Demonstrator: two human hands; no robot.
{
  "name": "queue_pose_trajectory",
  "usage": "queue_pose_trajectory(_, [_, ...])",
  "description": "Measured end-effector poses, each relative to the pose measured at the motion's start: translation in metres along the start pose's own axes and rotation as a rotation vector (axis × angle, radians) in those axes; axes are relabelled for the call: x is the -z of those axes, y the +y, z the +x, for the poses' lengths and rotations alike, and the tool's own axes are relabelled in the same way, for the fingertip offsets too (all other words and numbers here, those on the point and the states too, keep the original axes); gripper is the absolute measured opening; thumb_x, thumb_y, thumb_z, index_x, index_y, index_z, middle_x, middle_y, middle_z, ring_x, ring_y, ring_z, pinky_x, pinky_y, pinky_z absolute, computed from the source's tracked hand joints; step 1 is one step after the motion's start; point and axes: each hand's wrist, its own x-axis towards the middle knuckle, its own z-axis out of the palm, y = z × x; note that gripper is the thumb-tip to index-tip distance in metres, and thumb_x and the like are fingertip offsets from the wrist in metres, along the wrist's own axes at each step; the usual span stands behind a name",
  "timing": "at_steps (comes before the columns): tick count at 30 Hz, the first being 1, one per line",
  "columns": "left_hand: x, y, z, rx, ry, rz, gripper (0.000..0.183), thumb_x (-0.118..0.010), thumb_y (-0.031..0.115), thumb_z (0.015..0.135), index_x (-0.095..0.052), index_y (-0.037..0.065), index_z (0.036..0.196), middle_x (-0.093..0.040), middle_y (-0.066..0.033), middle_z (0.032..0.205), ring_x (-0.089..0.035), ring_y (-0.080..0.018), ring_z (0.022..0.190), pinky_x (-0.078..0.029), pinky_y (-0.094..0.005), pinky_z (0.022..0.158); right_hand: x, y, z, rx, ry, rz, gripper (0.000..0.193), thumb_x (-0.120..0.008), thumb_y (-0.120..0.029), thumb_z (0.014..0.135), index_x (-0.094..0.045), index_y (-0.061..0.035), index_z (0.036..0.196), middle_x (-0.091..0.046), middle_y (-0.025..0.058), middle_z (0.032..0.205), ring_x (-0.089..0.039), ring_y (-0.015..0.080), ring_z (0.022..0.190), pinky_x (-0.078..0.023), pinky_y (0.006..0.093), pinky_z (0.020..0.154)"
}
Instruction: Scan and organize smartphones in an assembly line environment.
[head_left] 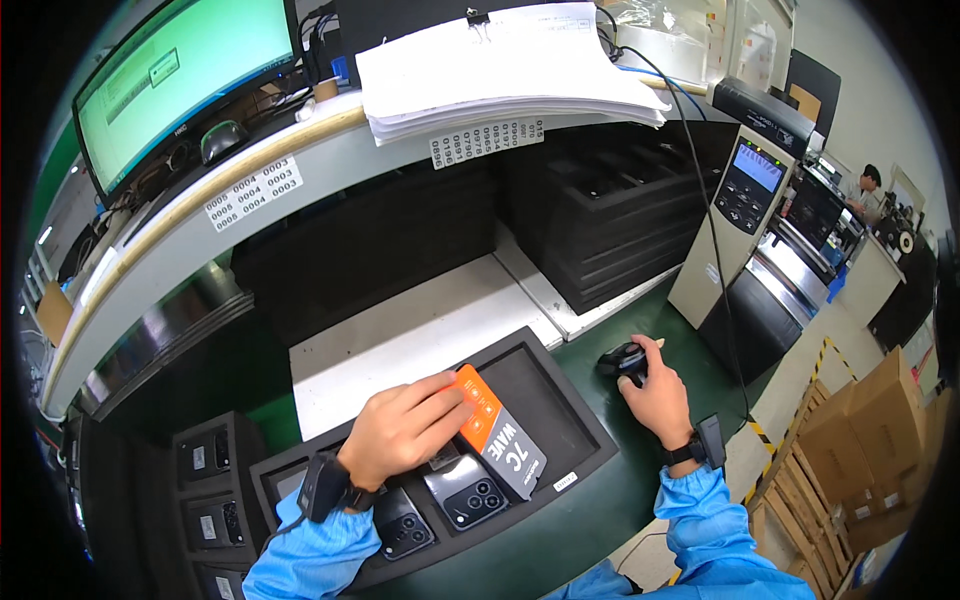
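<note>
Left hand [405,428] fingers grasp an orange-grey box [490,428] over the black tray [560,385]; right hand [655,392] clasps a scanner [620,360].

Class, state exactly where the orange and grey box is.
In the head view, the orange and grey box sits low centre, held by the left hand over the black tray.

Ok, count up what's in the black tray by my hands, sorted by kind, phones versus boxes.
Dark phones lying camera side up in the black tray: 2, one and another.
Orange and grey box under the left hand: 1.
Total: 3.
</note>
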Motion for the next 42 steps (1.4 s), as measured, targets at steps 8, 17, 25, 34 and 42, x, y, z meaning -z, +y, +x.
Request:
queue_pose_trajectory(8, [0.03, 0.036, -0.021, 0.688, 0.293, -0.143, 0.025, -0.078, -0.009, 0.07, -0.074, -0.001, 0.093, -0.071, -0.01, 0.085, -0.071, -0.0224, 0.075, -0.057, -0.0311, 0.065, 0.001, 0.004, -0.003, 0.036, 0.056, 0.018, 0.062, -0.068, -0.021, 0.083, -0.049, -0.0213, 0.142, -0.073, 0.0237, 0.102, -0.069, 0.0471, 0.096, -0.054, 0.0527, 0.085])
queue_pose_trajectory(17, [0.0, 0.055, -0.036, 1.333, 0.635, -1.361, 0.03, -0.076, 0.016, 0.096, -0.061, 0.0, 0.118, -0.073, -0.009, 0.108, -0.07, -0.0133, 0.088, -0.059, -0.029, 0.072, -0.008, 0.003, -0.003, 0.059, 0.07, 0.034, 0.062, -0.069, -0.017, 0.082, -0.05, -0.0198, 0.141, -0.072, 0.0228, 0.092, -0.069, 0.0459, 0.086, -0.054, 0.0527, 0.078])
queue_pose_trajectory(25, [-0.003, 0.061, -0.036, 1.321, 0.662, -1.427, 0.03, -0.078, 0.015, 0.094, -0.064, -0.001, 0.115, -0.072, -0.0092, 0.108, -0.068, -0.0117, 0.091, -0.06, -0.0292, 0.075, -0.007, 0.004, -0.001, 0.078, 0.089, -0.011, 0.063, -0.071, -0.016, 0.082, -0.05, -0.0196, 0.141, -0.072, 0.0215, 0.09, -0.069, 0.0442, 0.082, -0.054, 0.0513, 0.075])
queue_pose_trajectory(34, [0.001, 0.065, -0.034, 1.315, 0.645, -1.475, 0.029, -0.078, 0.014, 0.095, -0.063, 0.0, 0.115, -0.071, -0.0078, 0.108, -0.067, -0.0107, 0.091, -0.06, -0.0291, 0.075, -0.012, 0.007, 0.0, 0.084, 0.089, -0.028, 0.063, -0.072, -0.014, 0.083, -0.049, -0.0192, 0.141, -0.072, 0.0193, 0.092, -0.071, 0.0408, 0.081, -0.055, 0.0476, 0.075])
queue_pose_trajectory(42, [-0.002, 0.065, -0.037, 1.316, 0.64, -1.504, 0.028, -0.077, 0.013, 0.095, -0.063, 0.001, 0.116, -0.071, -0.0075, 0.108, -0.067, -0.0114, 0.09, -0.059, -0.0309, 0.075, -0.009, 0.0, -0.002, 0.03, 0.057, -0.023, 0.062, -0.071, -0.016, 0.083, -0.049, -0.0207, 0.141, -0.071, 0.0201, 0.085, -0.07, 0.041, 0.076, -0.054, 0.0493, 0.073])
